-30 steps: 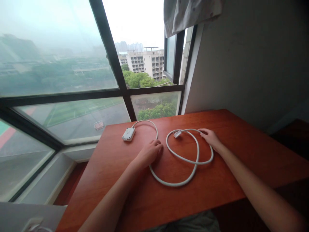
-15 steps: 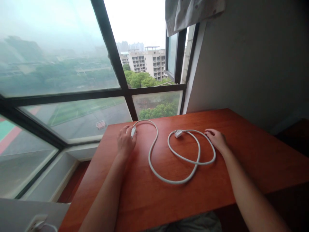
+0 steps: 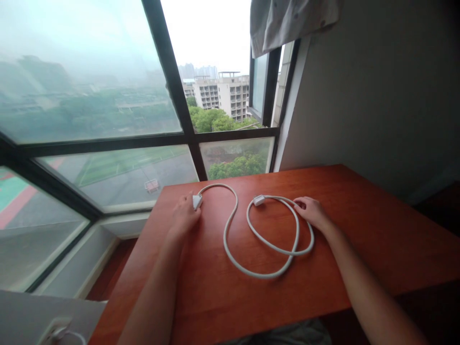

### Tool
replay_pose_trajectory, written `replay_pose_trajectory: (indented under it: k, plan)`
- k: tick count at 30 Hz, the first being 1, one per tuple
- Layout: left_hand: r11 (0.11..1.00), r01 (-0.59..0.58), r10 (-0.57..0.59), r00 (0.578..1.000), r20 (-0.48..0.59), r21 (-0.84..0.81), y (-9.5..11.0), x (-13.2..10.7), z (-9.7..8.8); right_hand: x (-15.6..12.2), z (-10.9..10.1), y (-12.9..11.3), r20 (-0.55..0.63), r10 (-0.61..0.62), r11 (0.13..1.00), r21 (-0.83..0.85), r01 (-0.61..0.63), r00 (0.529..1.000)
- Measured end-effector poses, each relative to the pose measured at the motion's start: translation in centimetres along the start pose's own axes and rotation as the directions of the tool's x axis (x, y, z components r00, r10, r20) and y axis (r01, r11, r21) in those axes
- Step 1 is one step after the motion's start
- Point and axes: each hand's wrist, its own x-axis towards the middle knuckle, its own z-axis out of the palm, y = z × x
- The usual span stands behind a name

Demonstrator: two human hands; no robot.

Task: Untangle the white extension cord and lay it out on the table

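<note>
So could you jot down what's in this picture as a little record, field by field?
Setting: reddish wooden table by a large window
Main thing: white cable, looped on the table
Cable ends: white block at one end, small plug at the other
Left hand: lies over the white block, grip hidden
Right hand: fingers on the cable loop's far right side
Above: pale cloth hanging at the window's top

Left hand covers most of the white socket block, only its right end showing; grip of the right hand's fingers on the cable unclear; counter cut off at right edge.
</note>
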Motion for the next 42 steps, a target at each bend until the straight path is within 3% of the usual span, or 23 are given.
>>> replay_pose_trajectory:
  k: [4, 8, 11, 15, 18, 22, 25, 28, 33, 42]
  plan:
    - [0.993, -0.036, 0.019, 0.988, 0.152, 0.109, -1.2, -1.4, -2.1, 0.6, 1.3, -2.9, 0.059, -0.040, 0.998, -0.048, 0.043, 0.997]
    - [0.993, -0.046, 0.025, 0.981, 0.190, 0.107, -1.8, -2.2, -2.8, 1.7, 2.8, -5.5, 0.104, -0.021, 0.991, -0.132, 0.035, 0.994]
    - [0.994, -0.023, 0.007, 0.990, 0.144, 0.109, -1.1, -2.3, -3.1, 2.6, 3.7, -6.7, 0.104, 0.006, 0.988, -0.156, 0.011, 0.995]
    - [0.994, -0.097, 0.100, 0.994, -0.043, 0.057, 0.8, -2.4, -3.2, 2.9, 4.3, -6.7, 0.058, -0.001, 0.995, -0.104, 0.007, 0.998]
    - [0.965, -0.229, 0.214, 0.970, -0.117, -0.128, 2.6, -2.5, -2.6, 2.5, 4.1, -5.2, -0.043, 0.000, 1.000, -0.028, -0.001, 0.999]
    - [0.859, -0.339, 0.316, 0.941, -0.124, -0.383, 4.9, -2.7, -0.3, 1.9, 3.3, -2.8, -0.163, 0.058, 0.997, 0.066, -0.047, 0.985]
    - [0.775, -0.344, 0.289, 0.939, -0.186, -0.530, 6.0, -2.7, 2.0, 1.8, 3.0, -2.0, -0.154, 0.120, 0.985, 0.138, -0.099, 0.981]
    - [0.697, -0.293, 0.233, 0.956, -0.179, -0.654, 6.4, -2.6, 3.7, 1.7, 3.2, -2.2, -0.097, 0.098, 0.986, 0.146, -0.083, 0.990]
    - [0.656, -0.193, 0.147, 0.981, -0.127, -0.730, 6.1, -2.7, 4.6, 1.5, 3.4, -2.9, -0.047, 0.026, 0.998, 0.059, -0.023, 0.999]
    - [0.682, -0.199, 0.145, 0.980, -0.137, -0.704, 6.1, -3.0, 4.8, 1.6, 3.4, -3.3, -0.018, 0.054, 0.998, 0.020, -0.054, 0.998]
